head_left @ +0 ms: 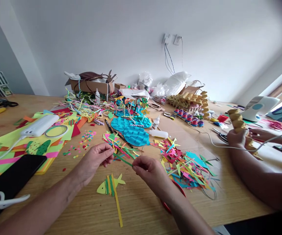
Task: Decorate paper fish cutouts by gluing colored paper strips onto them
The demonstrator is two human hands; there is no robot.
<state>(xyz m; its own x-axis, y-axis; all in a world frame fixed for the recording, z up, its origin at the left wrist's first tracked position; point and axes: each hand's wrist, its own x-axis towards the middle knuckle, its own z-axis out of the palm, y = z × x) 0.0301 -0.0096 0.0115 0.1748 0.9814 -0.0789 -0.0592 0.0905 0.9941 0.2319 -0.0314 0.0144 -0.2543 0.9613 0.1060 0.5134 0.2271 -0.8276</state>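
Observation:
A narrow green paper strip stretches between my two hands above the table. My left hand pinches its left end, and my right hand pinches the right end. Just below them lies a yellow paper fish with green and yellow stripes across its body. A long yellow paper strip lies over the fish near its tail and hangs down towards me. Partly hidden under my right forearm are red-handled scissors. Behind my hands sit more thin paper strips and a black pen.
Paper scraps are heaped at the right. Coloured sheets, a power bank and a black phone lie left. Blue egg-carton pieces and a glue bottle stand ahead. Another person's hands hold an egg-carton strip.

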